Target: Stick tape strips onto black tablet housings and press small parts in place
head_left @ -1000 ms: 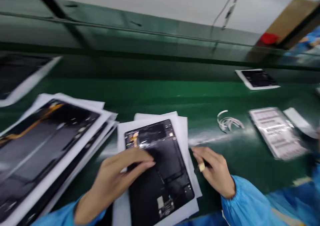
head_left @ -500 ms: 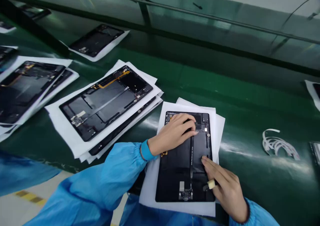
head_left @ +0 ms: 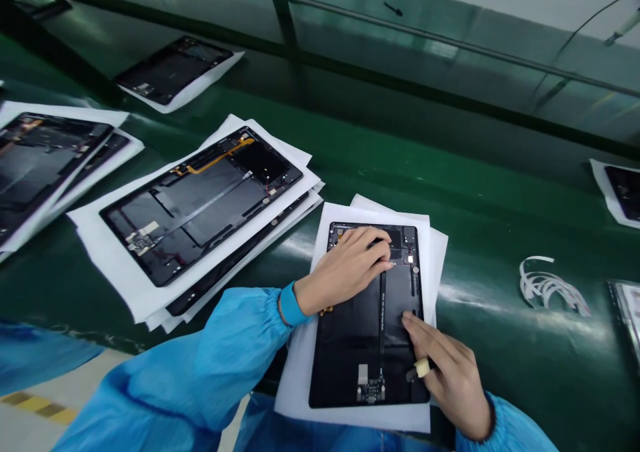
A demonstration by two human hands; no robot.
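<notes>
As left hand [head_left: 353,263] and right hand [head_left: 454,373], half-curled, partly hide the tablet [head_left: 340,355] — any grip is unclear

The green worktop [head_left: 450,172] gleams smooth and glossy where light catches it, while the open black tablet shell [head_left: 355,339] between the 2 crinkled blue cloth sleeves [head_left: 215,372] looks mostly matt, plastic or metal I can't tell, on smooth white paper sheets [head_left: 297,392] with a dull finish.

Lower left of the frame, a loose, wrinkled bright-blue fabric sleeve [head_left: 210,365] with a gathered cuff [head_left: 276,305] meets a flat teal wristband [head_left: 292,305]; lower right, a matching blue sleeve [head_left: 513,431] has a dark-edged cuff [head_left: 492,417].
</notes>
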